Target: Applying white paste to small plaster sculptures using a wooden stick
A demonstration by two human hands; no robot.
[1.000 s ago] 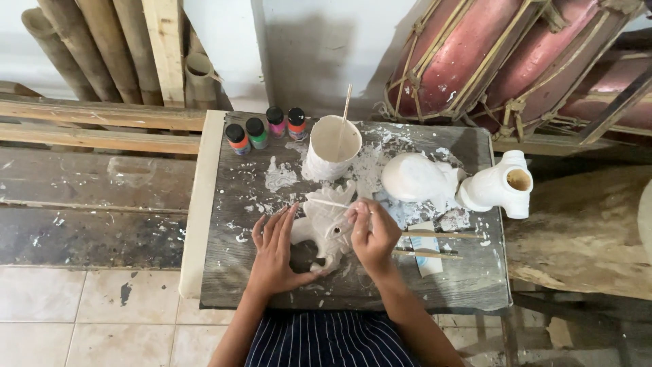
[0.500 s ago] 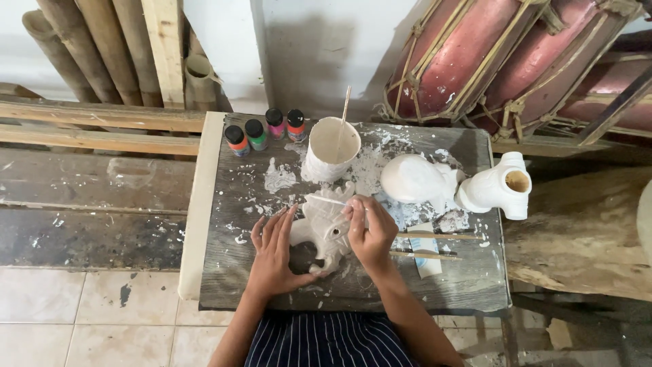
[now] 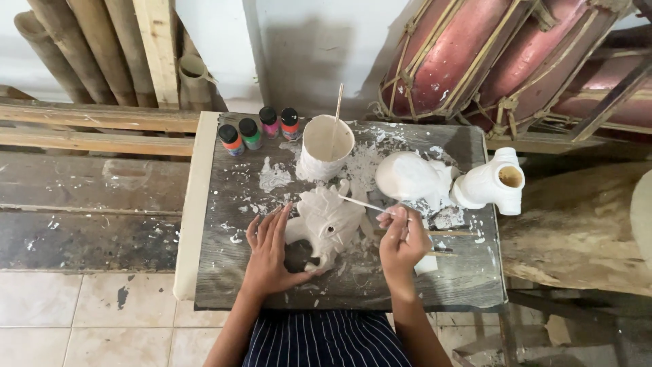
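The left hand (image 3: 268, 255), fingers spread, steadies the white figure (image 3: 326, 221) mid-desk (image 3: 231, 285), near the front edge; the right hand (image 3: 402, 245) pinches a thin stick (image 3: 363, 204), tip on it.

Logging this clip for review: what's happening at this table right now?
A person sits at a paint-spattered wooden table. The left hand steadies a white plaster figure lying flat, while the right hand holds a thin brush with its tip over the figure. Behind it stands a white cup with a stick in it, four small paint bottles to its left, and two more white figures to the right.
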